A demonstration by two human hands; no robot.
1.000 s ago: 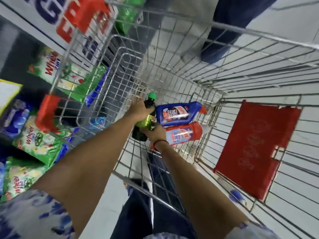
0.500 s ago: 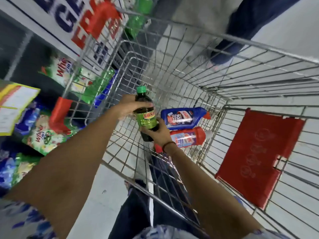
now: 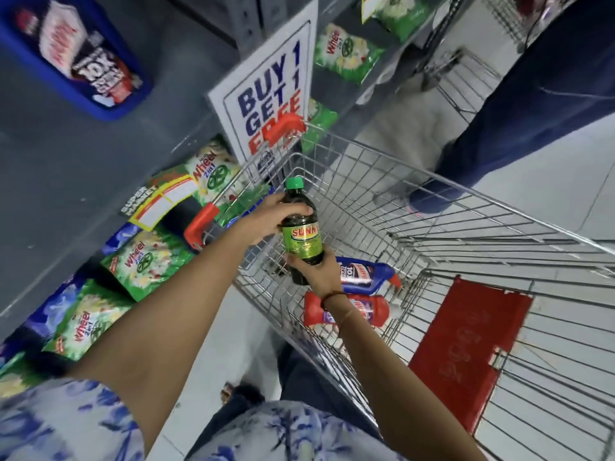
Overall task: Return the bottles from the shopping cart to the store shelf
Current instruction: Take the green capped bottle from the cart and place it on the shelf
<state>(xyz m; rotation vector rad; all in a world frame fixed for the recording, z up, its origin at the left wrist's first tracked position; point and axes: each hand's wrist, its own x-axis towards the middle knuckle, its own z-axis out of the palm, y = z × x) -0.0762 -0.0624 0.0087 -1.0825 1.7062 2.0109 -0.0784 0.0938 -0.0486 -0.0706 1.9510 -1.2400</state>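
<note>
1. Your left hand (image 3: 266,217) was wrapped round the shoulder of the dark bottle (image 3: 301,234), fingers curled over the top just under the green cap (image 3: 295,183), thumb on the near side.
2. Your right hand (image 3: 314,272) cupped the base of that same bottle from below, fingers closed round its lower end, a dark band on the wrist.
3. The bottle stood roughly upright, green "SUNNY" label facing you, held above the shopping cart (image 3: 432,207) near its left wall. Clear of the cart floor.
4. Two more bottles lay on their sides on the cart floor: a blue bottle (image 3: 366,274) and a red bottle (image 3: 376,311), side by side, just beyond your right wrist. Your forearm covered part of the red one.
5. A red flap (image 3: 466,354) hung on the cart's near end, right of the bottles.
6. The store shelf (image 3: 83,168) ran along your left, grey, with green detergent packs (image 3: 146,257) stacked low and one blue pouch (image 3: 83,58) higher up.
7. A "BUY 1 GET 1 FREE" sign (image 3: 269,91) stuck out from the shelf past the cart's far corner, partly behind a red corner guard (image 3: 286,126).
8. Someone else's leg in dark blue trousers (image 3: 519,104) stood beyond the cart's far side.
</note>
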